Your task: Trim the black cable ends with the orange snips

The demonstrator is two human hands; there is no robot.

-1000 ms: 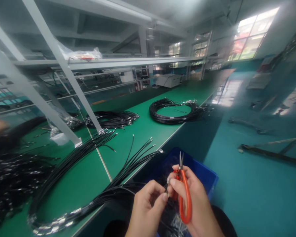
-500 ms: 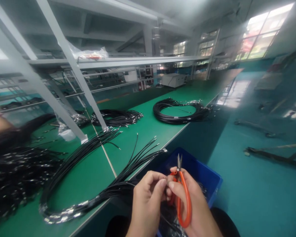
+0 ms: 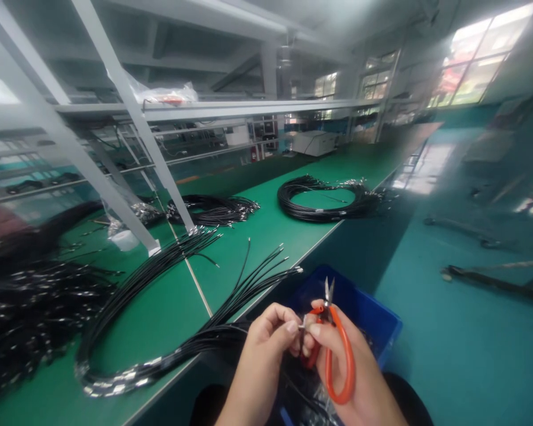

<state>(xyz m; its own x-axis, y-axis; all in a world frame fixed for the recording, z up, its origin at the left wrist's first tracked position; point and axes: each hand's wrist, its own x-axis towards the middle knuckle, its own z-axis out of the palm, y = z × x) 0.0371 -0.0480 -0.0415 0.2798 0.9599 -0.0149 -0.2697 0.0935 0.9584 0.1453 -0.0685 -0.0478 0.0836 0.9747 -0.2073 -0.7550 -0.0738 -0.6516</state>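
Two hands meet beyond the front edge of a green worktop (image 3: 151, 316). The left hand (image 3: 264, 349) is nearly closed, its thumb and forefinger pinching a small pale tip (image 3: 302, 326), which lies in the narrow space between both sets of fingertips. The right hand (image 3: 335, 337) curls around a pair of orange-handled scissors (image 3: 349, 362), blades upward and slightly parted; its thumb and fingertips come close to the tip, though whether they grip it cannot be told. Below and behind the hands sits a blue bin (image 3: 364, 305), its contents partly hidden and blurred. To the left, a looped bundle of black cables (image 3: 119, 381) curves over the worktop, one end fanning out near the edge, other strands running behind the left hand. Farther back lie a round cable coil (image 3: 311, 214) and, beside a white upright (image 3: 127, 89), another cable bundle (image 3: 231, 210).
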